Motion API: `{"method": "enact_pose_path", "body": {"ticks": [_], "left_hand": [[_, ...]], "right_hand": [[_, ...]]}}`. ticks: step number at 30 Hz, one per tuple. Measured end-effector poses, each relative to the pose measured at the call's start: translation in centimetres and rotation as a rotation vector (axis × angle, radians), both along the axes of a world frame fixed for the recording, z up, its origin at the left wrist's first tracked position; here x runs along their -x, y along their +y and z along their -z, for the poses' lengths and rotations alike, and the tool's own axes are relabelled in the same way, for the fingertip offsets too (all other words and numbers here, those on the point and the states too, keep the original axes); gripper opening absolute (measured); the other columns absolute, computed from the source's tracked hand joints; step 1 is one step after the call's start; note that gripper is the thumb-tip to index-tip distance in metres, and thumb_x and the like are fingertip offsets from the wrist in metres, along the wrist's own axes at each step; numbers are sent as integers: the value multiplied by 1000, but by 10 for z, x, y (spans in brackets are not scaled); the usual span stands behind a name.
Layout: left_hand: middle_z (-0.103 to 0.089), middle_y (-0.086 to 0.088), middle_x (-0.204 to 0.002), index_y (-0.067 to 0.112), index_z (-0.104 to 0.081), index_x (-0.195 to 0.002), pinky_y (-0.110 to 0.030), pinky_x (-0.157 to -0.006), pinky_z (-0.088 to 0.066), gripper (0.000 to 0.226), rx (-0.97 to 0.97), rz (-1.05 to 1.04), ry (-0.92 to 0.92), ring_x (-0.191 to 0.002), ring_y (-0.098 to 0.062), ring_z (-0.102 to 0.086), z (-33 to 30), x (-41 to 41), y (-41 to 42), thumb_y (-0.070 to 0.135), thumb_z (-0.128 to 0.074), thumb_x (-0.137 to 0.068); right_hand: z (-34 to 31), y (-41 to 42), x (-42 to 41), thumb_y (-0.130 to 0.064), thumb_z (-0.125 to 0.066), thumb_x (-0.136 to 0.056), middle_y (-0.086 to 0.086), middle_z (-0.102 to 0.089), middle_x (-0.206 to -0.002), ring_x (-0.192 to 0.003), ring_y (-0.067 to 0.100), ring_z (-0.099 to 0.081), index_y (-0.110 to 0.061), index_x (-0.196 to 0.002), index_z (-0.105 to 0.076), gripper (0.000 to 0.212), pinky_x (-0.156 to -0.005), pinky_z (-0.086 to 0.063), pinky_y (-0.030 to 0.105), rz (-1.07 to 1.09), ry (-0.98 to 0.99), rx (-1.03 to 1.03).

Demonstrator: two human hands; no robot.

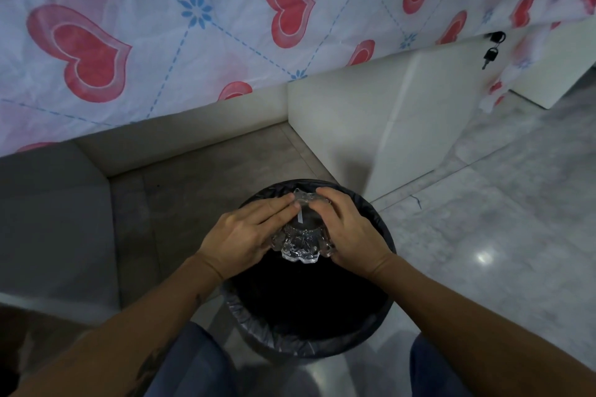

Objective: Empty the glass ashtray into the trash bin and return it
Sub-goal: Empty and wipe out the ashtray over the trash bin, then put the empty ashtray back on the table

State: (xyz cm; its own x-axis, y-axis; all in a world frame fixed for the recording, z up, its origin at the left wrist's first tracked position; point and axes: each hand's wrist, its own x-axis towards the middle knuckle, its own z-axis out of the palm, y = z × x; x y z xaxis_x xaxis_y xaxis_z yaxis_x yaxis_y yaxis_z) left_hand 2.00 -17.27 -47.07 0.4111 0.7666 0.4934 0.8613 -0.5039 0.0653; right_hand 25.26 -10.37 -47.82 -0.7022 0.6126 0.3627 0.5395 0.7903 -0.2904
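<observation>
A clear cut-glass ashtray is held over the open mouth of a round trash bin lined with a black bag. It is tipped away from me, its patterned underside facing the camera. My left hand grips its left side and my right hand grips its right side, fingers spread over the far rim. A small white scrap shows at the ashtray between my fingers. The inside of the bin is dark and its contents are hidden.
A table draped with a white cloth printed with red hearts fills the top of the view. White cabinet panels stand behind the bin, with a key hanging at the right. Grey tile floor lies to the right. My knees in jeans frame the bin.
</observation>
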Motion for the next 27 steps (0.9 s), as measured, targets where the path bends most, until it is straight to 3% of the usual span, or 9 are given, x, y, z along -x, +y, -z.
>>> {"method": "enact_pose_path", "body": {"ticks": [5, 9, 12, 15, 18, 21, 23, 25, 27], "left_hand": [[-57, -2, -144, 13, -58, -138, -32, -96, -55, 41, -58, 33, 28, -120, -22, -64, -6, 0, 3, 22, -47, -99], [-55, -6, -146, 10, -50, -143, -38, -97, -54, 68, 109, 12, -19, -124, -25, -60, 1, 4, 4, 9, -70, -79], [-59, -10, -139, 9, -47, -143, -35, -107, -44, 64, 218, -36, -178, -124, -26, -58, 3, -2, 1, 8, -63, -81], [-63, -6, -134, 13, -44, -146, -10, -103, -38, 53, 310, -134, -455, -120, -15, -59, -6, -14, 3, 18, -56, -95], [-68, 3, -119, 26, -40, -148, -4, -91, -41, 53, 373, -227, -628, -104, -3, -65, -21, -26, 1, 15, -55, -98], [-75, -6, -99, 31, -44, -146, -16, -88, -51, 49, 438, -286, -699, -85, -10, -70, -58, -38, -8, 17, -52, -99], [-74, -5, -103, 32, -47, -143, -18, -92, -51, 45, 514, -343, -761, -87, -6, -70, -93, -46, -14, 19, -50, -100], [-70, 8, -101, 32, -51, -139, -4, -84, -46, 41, 591, -386, -828, -82, 12, -64, -133, -56, -16, 16, -48, -101], [-66, 20, -102, 28, -53, -138, 1, -85, -40, 38, 644, -406, -864, -89, 21, -59, -175, -64, -18, 17, -46, -103]], "right_hand": [[-1, 2, 2, -29, -72, -83, 19, -40, -146, -131, 37, -46, -17, -135, -38, 63, -80, -61, 53, 6, -4, 25], [-8, 3, 2, -18, -68, -79, 10, -42, -145, -128, 32, -50, -18, -136, -42, 62, -91, -57, 51, 3, 18, 198], [-15, 8, 2, -11, -65, -82, 0, -56, -129, -110, 22, -61, -22, -131, -50, 52, -92, -54, 45, 14, 81, 410], [-19, 12, 4, -4, -61, -88, -1, -70, -105, -88, 17, -72, -24, -118, -59, 36, -77, -62, 45, 61, 209, 742], [-27, 4, 3, -4, -58, -93, 4, -72, -102, -80, 30, -75, -28, -116, -58, 33, -61, -64, 49, 101, 305, 971], [-70, -10, -5, -7, -55, -97, -1, -68, -102, -77, 35, -73, -37, -120, -48, 39, -54, -63, 44, 112, 314, 1058], [-107, -18, -13, -14, -53, -100, 2, -67, -103, -70, 33, -71, -43, -128, -39, 43, -49, -60, 34, 121, 295, 1071], [-145, -22, -21, -19, -51, -102, 9, -67, -105, -61, 31, -69, -41, -139, -34, 46, -46, -57, 30, 142, 269, 1051], [-184, -24, -28, -18, -49, -103, 2, -66, -112, -70, 20, -72, -41, -141, -35, 46, -50, -56, 26, 164, 281, 1017]]}}
